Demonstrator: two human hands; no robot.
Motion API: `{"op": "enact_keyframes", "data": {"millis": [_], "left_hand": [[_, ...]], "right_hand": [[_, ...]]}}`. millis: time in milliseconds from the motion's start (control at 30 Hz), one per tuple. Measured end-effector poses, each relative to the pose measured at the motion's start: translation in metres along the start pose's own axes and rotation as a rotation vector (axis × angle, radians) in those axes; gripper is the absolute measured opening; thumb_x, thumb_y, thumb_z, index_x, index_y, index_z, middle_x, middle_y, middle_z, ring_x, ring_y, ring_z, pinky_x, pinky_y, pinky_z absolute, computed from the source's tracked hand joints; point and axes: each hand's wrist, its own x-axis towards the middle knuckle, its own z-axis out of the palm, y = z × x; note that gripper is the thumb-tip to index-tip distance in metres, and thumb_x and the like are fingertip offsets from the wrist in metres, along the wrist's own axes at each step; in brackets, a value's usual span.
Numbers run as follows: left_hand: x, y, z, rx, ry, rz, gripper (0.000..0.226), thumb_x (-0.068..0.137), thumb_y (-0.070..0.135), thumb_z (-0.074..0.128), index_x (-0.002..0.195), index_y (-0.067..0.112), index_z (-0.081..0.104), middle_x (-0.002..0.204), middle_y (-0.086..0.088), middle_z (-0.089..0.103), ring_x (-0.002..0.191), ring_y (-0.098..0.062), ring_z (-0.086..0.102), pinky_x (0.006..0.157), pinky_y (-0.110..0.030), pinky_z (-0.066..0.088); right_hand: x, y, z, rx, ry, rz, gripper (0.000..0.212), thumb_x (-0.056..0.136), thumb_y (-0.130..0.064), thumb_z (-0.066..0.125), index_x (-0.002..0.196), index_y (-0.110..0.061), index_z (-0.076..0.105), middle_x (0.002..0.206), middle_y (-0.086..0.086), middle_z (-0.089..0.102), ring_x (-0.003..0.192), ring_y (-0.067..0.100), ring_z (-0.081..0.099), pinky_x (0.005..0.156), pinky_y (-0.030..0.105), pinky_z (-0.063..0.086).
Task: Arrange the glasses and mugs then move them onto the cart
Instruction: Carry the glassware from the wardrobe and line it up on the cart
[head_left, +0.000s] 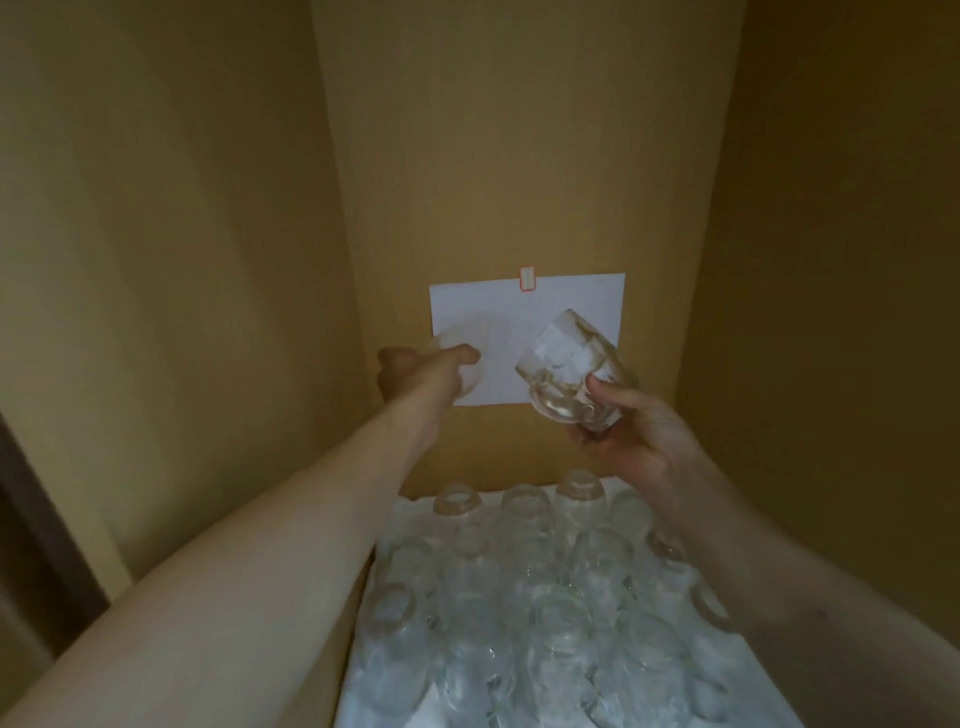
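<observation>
I saw smooth, matte tan walls (166, 249) closing in on three sides like the inside of a cupboard, the back panel flat and bare apart from a white rectangular sheet of paper (561, 306) fixed to it by a small red-edged tab (527, 278) at its top edge.

Below, a shelf covered in a white liner (400, 691) ran from the back panel toward the near edge. It was crowded with clear glasses (561, 613) standing mouth down in rows, thick round bases up, shiny and rounded, filling the liner from its far edge to its near one. I could not count them; the picture was soft.

Both bare forearms reached forward above them. My right hand (636, 434) was clamped around a clear glass mug (574, 369), thumb and fingers wrapped on its heavy base, the mug tilted with its mouth toward the upper left, held in the air above the far rows and in front of the paper.

My left hand (415, 376) gripped a second glass (470, 345), fingers curled round it, up in front of the paper's lower left corner; it was blurred and nearly see-through, so its shape was unclear.
</observation>
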Motion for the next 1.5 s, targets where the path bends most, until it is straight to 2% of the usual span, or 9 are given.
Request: {"op": "enact_keyframes", "data": {"millis": [167,300,433,600,733,867,1133,1233,1500], "left_hand": [[0.016,-0.019,0.005,-0.095,-0.121,-0.081,0.089,0.024,0.041,0.091,0.105,0.007,0.074,0.119,-0.017,0.068,0.087,-0.021,0.071,0.065,-0.048,0.061],[-0.020,-0.017,-0.002,-0.098,-0.195,-0.014,0.097,0.030,0.041,0.092,0.118,0.007,0.070,0.117,-0.014,0.068,0.072,-0.021,0.068,0.051,-0.022,0.046],[-0.082,-0.010,-0.018,-0.181,-0.339,0.011,0.100,0.040,0.038,0.093,0.129,0.012,0.056,0.111,-0.012,0.072,0.091,-0.030,0.074,0.062,-0.031,0.056],[-0.133,-0.022,-0.033,-0.184,-0.486,0.040,0.055,0.068,0.004,0.087,0.106,0.018,0.050,0.101,-0.010,0.069,0.081,-0.025,0.075,0.068,-0.037,0.062],[-0.162,-0.032,-0.033,-0.250,-0.568,-0.008,0.032,0.071,-0.007,0.076,0.097,0.005,0.061,0.085,-0.011,0.071,0.068,-0.024,0.071,0.060,-0.036,0.061],[-0.186,-0.024,-0.036,-0.309,-0.611,-0.049,0.034,0.067,0.004,0.083,0.096,0.008,0.066,0.089,-0.010,0.072,0.080,-0.028,0.071,0.071,-0.040,0.061],[-0.268,-0.011,0.001,-0.248,-0.617,0.048,0.091,0.038,0.065,0.095,0.113,0.034,0.055,0.121,-0.003,0.067,0.108,-0.030,0.068,0.090,-0.053,0.058],[-0.316,-0.012,0.027,-0.265,-0.656,0.080,0.048,0.068,0.048,0.088,0.101,0.030,0.058,0.106,0.002,0.073,0.093,-0.022,0.073,0.072,-0.035,0.057],[-0.451,-0.018,0.111,-0.313,-0.854,0.072,0.040,0.079,0.039,0.082,0.112,0.026,0.062,0.102,-0.001,0.073,0.095,-0.025,0.071,0.067,-0.034,0.061]], "right_hand": [[-0.030,-0.007,0.009,-0.027,-0.025,-0.067,0.057,0.076,-0.004,0.074,0.131,-0.009,0.060,0.124,0.014,0.070,0.117,0.031,0.066,0.110,0.050,0.044],[-0.069,0.002,0.013,0.090,-0.036,-0.116,0.048,0.082,-0.008,0.074,0.128,-0.006,0.062,0.124,0.019,0.069,0.116,0.037,0.066,0.106,0.056,0.046],[-0.108,0.013,0.009,0.160,-0.046,-0.154,0.034,0.090,-0.019,0.070,0.121,-0.007,0.067,0.126,0.018,0.068,0.118,0.036,0.065,0.109,0.053,0.045],[-0.154,0.031,-0.001,0.161,0.083,-0.229,0.065,0.061,-0.006,0.093,0.120,-0.005,0.067,0.126,0.021,0.067,0.116,0.039,0.065,0.101,0.054,0.050],[-0.186,0.041,-0.008,0.100,0.144,-0.241,0.050,0.076,-0.021,0.080,0.123,-0.008,0.065,0.126,0.022,0.067,0.116,0.035,0.065,0.103,0.053,0.049],[-0.215,0.043,-0.015,0.068,0.198,-0.224,0.048,0.080,-0.035,0.078,0.120,-0.010,0.068,0.119,0.015,0.070,0.105,0.030,0.062,0.096,0.038,0.047],[-0.291,0.019,-0.053,0.067,0.068,-0.273,0.009,0.087,-0.012,0.073,0.085,-0.006,0.080,0.121,0.024,0.067,0.108,0.045,0.066,0.097,0.059,0.050],[-0.333,-0.009,-0.075,0.027,0.019,-0.314,0.039,0.050,-0.011,0.098,0.084,-0.008,0.079,0.115,0.024,0.069,0.104,0.048,0.066,0.097,0.061,0.051],[-0.461,-0.083,-0.173,-0.068,0.185,-0.376,0.080,0.054,-0.034,0.098,0.122,-0.009,0.062,0.117,0.013,0.065,0.102,0.028,0.065,0.089,0.038,0.048]]}}
